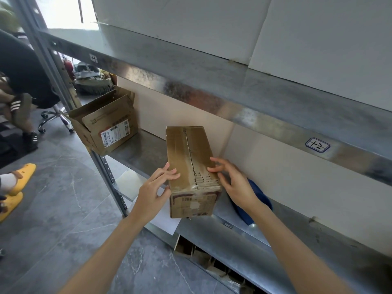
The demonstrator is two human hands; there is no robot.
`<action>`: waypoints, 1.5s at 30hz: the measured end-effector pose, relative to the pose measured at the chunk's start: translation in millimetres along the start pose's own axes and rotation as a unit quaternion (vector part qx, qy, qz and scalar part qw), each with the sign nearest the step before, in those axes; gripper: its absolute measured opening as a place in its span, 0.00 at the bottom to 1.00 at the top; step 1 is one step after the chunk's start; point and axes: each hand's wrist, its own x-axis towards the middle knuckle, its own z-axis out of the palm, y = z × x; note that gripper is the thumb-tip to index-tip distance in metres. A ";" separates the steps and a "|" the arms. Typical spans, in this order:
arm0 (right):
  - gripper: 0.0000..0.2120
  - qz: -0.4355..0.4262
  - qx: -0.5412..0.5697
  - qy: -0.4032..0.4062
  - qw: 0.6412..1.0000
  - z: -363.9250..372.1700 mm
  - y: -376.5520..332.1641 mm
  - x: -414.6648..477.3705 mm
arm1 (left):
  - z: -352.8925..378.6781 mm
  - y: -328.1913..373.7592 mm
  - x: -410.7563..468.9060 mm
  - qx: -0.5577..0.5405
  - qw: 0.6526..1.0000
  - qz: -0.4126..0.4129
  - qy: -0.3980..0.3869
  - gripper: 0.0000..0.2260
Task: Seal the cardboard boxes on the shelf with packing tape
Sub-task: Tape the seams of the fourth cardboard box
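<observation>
- Box [192, 170]: closed brown carton standing on the middle shelf [144, 149], its near end at the shelf's front edge. The top flaps meet along a dark centre seam; glossy film covers the near part of the top. A barcode label shows on the front face.
- Left hand [157, 185]: fingers straight and slightly apart, laid flat on the left top edge of the box; thumb against the left side. It grips nothing.
- Right hand [235, 181]: fingers spread and lightly bent, tips touching the right top edge of the box. It pinches nothing.
- Blue item [257, 200]: lies on the shelf just right of the box, partly hidden by the right wrist; cannot tell what it is.
- Open box [106, 124]: at the far left end of the same shelf, flaps up, shipping label facing out, well apart from the handled box.
- Beam [254, 115] above carries a handwritten tag [317, 144].
- Floor: yellow slippers [17, 179] and a wheeled chair [53, 117] at left.
</observation>
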 end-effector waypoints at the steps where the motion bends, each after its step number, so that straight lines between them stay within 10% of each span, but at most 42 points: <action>1: 0.24 -0.001 0.003 0.003 1.000 0.6 -0.3 -0.4 | 0.8 0.5 -0.4 0.000 1.000 -0.002 0.005 0.23; 30: 0.29 -0.009 -0.116 0.022 0.993 10.5 -10.8 6.6 | 10.7 18.5 2.4 -0.007 0.995 -0.047 0.087 0.13; 45: 0.29 -0.049 -0.178 0.007 0.983 18.7 1.8 -9.5 | 13.2 17.0 -0.7 0.045 0.997 -0.013 0.062 0.26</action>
